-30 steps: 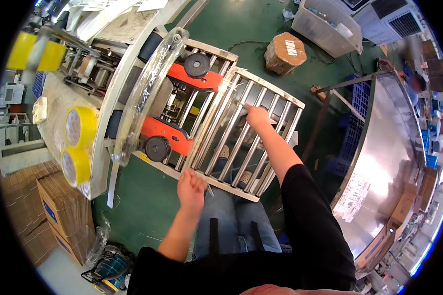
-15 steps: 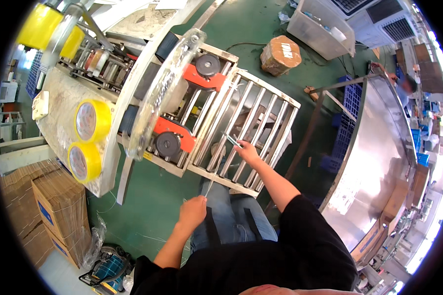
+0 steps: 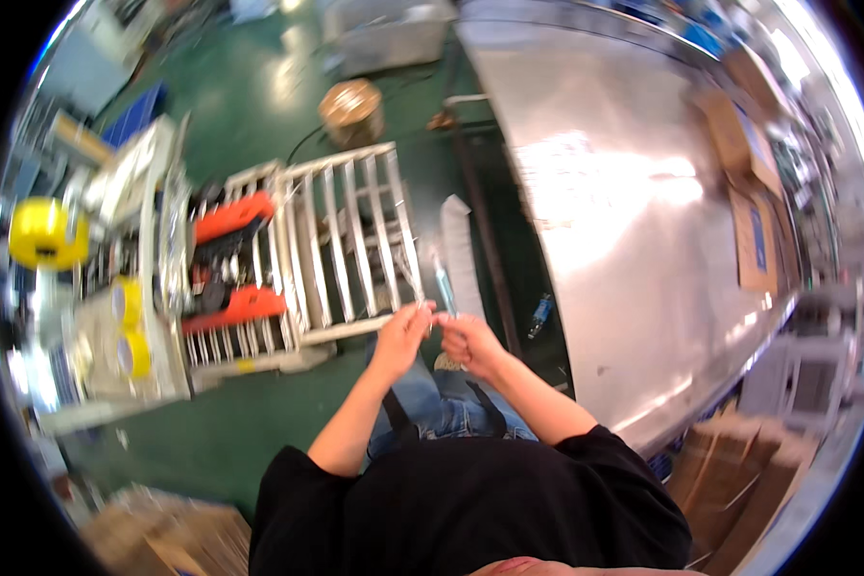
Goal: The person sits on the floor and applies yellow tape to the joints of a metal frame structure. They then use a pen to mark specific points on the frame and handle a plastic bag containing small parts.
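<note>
Both hands meet in front of the person's waist, above the green floor. The left hand and right hand each pinch an end of a thin, pale strip, blurred, that rises from the fingers. Just beyond lies the white roller rack. Yellow tape rolls sit on the machine at left; a brown round package stands on the floor; flat brown cartons lie on the steel tabletop.
</note>
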Tool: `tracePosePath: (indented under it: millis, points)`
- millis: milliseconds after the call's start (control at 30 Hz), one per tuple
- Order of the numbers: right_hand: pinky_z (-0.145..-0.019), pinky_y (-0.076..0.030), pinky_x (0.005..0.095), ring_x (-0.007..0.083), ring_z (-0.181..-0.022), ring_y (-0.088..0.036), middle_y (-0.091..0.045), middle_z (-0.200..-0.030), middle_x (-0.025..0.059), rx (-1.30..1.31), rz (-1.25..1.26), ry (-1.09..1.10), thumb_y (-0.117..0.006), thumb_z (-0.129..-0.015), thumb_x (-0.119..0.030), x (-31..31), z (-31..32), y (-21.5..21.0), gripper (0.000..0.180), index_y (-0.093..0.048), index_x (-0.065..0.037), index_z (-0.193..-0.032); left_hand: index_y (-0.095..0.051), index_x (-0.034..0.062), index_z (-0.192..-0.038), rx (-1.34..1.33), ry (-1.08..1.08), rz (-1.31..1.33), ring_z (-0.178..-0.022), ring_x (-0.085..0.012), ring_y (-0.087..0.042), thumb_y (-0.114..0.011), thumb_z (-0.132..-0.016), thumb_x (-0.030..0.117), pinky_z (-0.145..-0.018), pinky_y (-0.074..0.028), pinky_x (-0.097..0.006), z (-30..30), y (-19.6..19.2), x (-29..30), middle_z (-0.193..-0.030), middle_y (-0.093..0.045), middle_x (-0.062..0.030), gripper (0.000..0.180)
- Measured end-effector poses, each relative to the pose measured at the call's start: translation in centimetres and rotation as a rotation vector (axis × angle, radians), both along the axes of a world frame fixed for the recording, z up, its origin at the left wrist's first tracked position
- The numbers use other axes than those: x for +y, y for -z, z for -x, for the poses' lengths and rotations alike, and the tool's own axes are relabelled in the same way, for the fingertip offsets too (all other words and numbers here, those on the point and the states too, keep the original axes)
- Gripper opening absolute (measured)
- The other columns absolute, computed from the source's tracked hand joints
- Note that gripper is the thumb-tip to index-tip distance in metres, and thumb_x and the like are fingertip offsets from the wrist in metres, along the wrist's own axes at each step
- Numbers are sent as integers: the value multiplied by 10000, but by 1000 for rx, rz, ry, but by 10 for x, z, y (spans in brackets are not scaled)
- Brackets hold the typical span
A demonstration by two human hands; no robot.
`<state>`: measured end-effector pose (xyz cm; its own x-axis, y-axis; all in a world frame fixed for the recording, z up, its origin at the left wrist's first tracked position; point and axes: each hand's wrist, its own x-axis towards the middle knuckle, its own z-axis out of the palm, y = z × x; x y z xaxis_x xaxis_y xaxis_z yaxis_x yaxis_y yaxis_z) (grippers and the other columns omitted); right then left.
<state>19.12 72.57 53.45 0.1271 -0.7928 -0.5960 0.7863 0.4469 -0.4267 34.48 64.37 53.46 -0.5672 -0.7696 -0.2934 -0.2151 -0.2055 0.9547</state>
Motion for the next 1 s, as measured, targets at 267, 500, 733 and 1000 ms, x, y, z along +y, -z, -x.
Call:
tracePosePath:
  millis: [267, 500, 733, 1000]
  points:
    - [-370, -182, 209, 51, -409, -242, -264, -515, -54, 24, -8, 404, -475, -970, -284, 150, 42, -40, 276, -569, -51, -1082, -681, 29, -955, -115, 384, 527, -788, -253, -629, -517, -927, 187, -757, -476, -338, 97, -32, 93, -861, -656, -123, 229]
    - [-376, -192, 227, 61, -414, -251, -309, -525, -46, 487, -264, 790, -449, -962, -474, 218, 55, -1, 426, -469, -117, -730, -642, 23, -1081, -226, 620, 397, -700, -154, -615, -468, -945, 186, -695, -472, -279, 119, -1, 55, -772, -693, -56, 275]
    - [-368, -223, 232, 78, -389, -271, -398, -545, -18, 356, -303, 945, -507, -940, -424, 221, 93, 1, 380, -468, -102, -744, -630, 51, -1083, -281, 938, 426, -743, -245, -667, -486, -911, 191, -696, -499, -324, 155, -11, 43, -771, -694, -75, 264]
    - [-376, -216, 229, 86, -459, -295, -363, -646, 21, -140, -352, 1225, -455, -857, 3, 230, 108, 81, 108, -446, 42, -957, -575, 42, -1155, -336, 980, 531, -823, -287, -660, -436, -914, 168, -781, -483, -384, 199, 6, 2, -783, -700, -61, 306]
